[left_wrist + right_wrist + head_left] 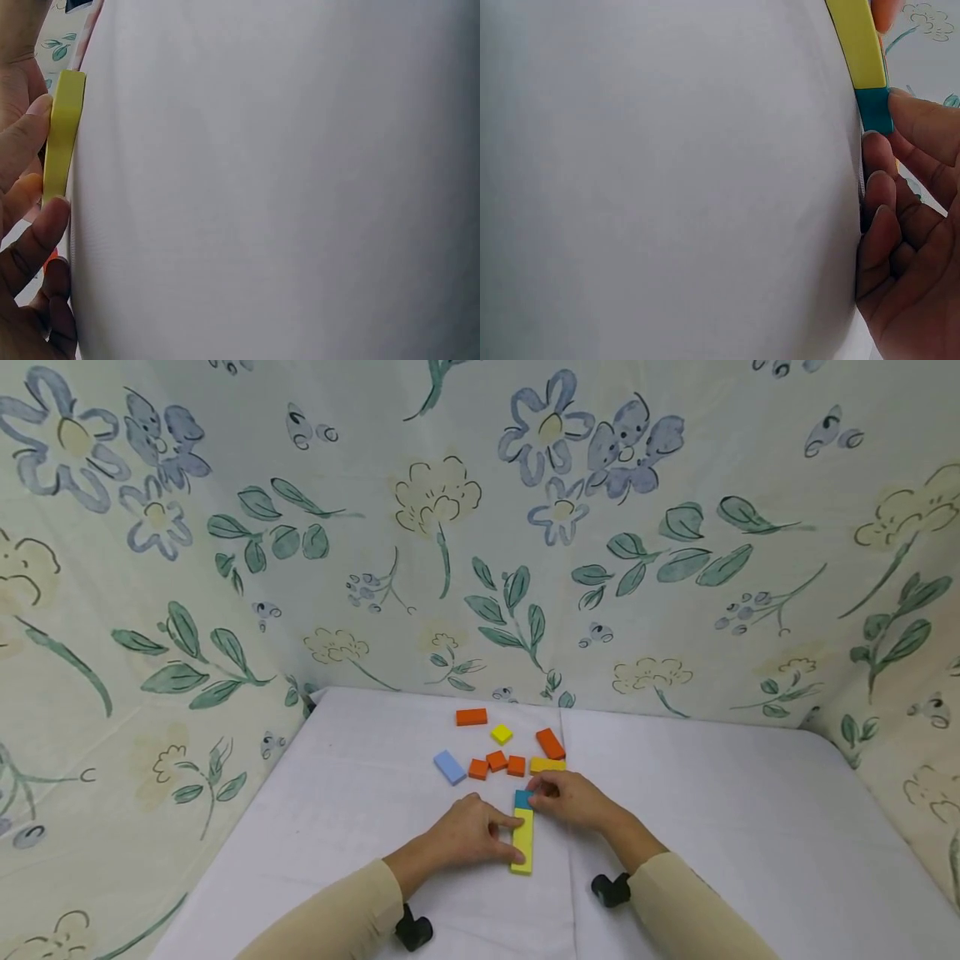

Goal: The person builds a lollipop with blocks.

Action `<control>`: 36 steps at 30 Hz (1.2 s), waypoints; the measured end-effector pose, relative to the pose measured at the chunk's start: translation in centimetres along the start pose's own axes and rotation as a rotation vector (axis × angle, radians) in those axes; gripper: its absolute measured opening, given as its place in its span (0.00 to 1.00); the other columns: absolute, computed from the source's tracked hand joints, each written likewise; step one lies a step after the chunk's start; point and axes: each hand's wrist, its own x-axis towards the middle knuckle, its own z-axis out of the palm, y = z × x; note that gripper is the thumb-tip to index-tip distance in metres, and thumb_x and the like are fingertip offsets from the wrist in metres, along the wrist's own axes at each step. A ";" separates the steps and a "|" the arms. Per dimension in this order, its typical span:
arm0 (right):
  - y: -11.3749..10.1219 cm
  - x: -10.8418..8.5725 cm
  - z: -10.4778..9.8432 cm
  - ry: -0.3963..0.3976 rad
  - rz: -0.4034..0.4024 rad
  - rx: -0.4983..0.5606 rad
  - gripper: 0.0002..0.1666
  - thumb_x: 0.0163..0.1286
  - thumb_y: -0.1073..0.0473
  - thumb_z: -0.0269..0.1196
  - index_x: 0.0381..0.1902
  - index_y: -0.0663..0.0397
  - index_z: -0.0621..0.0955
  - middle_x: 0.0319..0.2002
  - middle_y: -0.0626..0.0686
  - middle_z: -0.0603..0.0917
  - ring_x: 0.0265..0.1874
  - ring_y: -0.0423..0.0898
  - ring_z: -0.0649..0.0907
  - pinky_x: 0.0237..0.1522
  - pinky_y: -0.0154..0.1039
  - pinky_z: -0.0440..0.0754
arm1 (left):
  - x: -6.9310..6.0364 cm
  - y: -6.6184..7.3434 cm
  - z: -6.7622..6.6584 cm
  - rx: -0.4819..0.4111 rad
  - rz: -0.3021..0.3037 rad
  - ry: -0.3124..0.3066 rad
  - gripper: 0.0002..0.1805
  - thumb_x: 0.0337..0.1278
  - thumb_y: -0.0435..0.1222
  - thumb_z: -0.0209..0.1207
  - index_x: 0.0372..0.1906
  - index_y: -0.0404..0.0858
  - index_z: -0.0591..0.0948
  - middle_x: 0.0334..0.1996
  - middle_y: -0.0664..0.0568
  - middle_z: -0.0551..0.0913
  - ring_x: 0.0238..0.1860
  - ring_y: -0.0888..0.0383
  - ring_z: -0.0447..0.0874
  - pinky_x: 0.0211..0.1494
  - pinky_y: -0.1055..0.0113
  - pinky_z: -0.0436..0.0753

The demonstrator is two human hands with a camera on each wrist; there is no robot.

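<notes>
L hand point(467, 835) grips long yellow block point(523, 841) on white cloth point(337, 810); R hand point(576, 799) pinches teal block point(522, 797), butted at yellow's far end (sm. orange blocks point(497, 762) just beyond).

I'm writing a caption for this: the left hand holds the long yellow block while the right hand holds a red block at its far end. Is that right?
Not quite: the block at the far end is teal, as the head view shows. The left hand holds the long yellow block while the right hand holds a teal block.
</notes>
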 end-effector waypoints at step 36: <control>3.6 -0.4 -2.8 0.175 0.088 0.076 0.11 0.74 0.53 0.64 0.52 0.44 0.82 0.38 0.50 0.80 0.38 0.47 0.77 0.42 0.38 0.77 | 0.8 0.3 0.1 0.006 -0.042 -0.012 0.39 0.48 0.65 0.70 0.68 0.61 0.79 0.17 0.60 0.72 0.22 0.65 0.70 0.26 0.72 0.65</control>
